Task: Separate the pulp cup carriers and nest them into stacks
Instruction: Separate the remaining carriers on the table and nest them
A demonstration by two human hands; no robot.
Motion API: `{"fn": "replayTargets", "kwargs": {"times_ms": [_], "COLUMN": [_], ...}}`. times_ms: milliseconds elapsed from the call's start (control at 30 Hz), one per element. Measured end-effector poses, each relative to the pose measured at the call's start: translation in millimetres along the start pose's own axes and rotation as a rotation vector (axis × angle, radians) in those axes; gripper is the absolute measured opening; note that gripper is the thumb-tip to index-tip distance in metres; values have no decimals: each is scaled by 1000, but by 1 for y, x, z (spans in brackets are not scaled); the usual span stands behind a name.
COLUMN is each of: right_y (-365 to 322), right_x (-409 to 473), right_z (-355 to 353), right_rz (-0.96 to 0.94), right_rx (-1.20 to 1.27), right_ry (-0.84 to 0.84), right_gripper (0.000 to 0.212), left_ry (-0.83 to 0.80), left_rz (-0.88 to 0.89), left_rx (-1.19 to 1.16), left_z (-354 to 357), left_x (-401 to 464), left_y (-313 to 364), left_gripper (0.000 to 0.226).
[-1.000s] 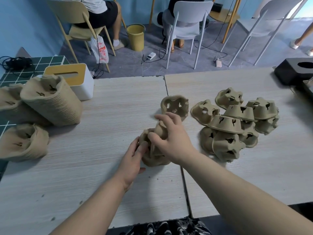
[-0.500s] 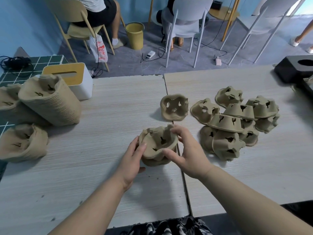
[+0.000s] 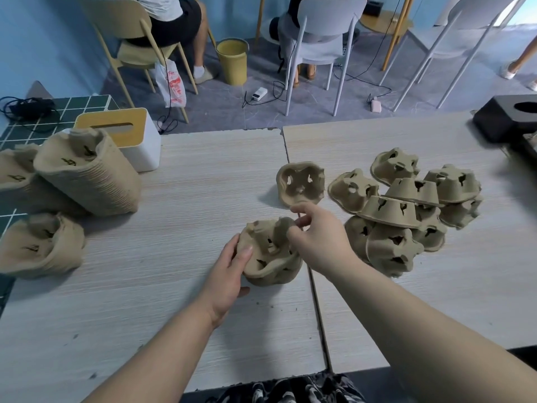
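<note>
Holding a small nested stack (image 3: 270,254) of pulp carriers at the middle of the table (image 3: 180,245), the left hand (image 3: 229,271) has its fingers curled round the stack's left rim, thumb on the inside. The right hand (image 3: 316,239) is over the stack's far right edge, its thumb and forefinger pinching the rim of the top carrier, the other fingers loosely bent. A single carrier (image 3: 300,183) lies tipped on its side just behind the hands. To the right a loose pile (image 3: 406,207) of carriers, most upside down, overlaps in a heap. At the left table edge three tall stacks (image 3: 87,175) lie on their sides, beside a white tissue box (image 3: 128,138).
</note>
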State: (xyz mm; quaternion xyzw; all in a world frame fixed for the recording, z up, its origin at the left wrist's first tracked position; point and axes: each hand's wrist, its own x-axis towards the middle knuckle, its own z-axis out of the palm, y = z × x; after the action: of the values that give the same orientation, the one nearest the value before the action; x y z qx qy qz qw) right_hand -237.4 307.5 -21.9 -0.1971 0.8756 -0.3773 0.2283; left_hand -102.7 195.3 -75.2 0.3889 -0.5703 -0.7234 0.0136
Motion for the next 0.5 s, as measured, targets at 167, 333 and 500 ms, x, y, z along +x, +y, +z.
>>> {"fn": "replayTargets", "kwargs": {"times_ms": [167, 333, 500], "right_y": [9, 36, 53], "right_x": [-7, -9, -12], "right_z": [5, 15, 20], "right_rz": [-111, -142, -148], "right_rx": [34, -34, -172], "right_ry": [94, 97, 23], "right_gripper": [33, 30, 40], "left_ry": [7, -12, -16], "left_rz": [-7, 4, 25], "left_rx": [6, 1, 20], "left_z": [-1, 1, 3], "left_x": [-1, -4, -3], "left_y": [2, 6, 6], "left_gripper": [37, 33, 32]}}
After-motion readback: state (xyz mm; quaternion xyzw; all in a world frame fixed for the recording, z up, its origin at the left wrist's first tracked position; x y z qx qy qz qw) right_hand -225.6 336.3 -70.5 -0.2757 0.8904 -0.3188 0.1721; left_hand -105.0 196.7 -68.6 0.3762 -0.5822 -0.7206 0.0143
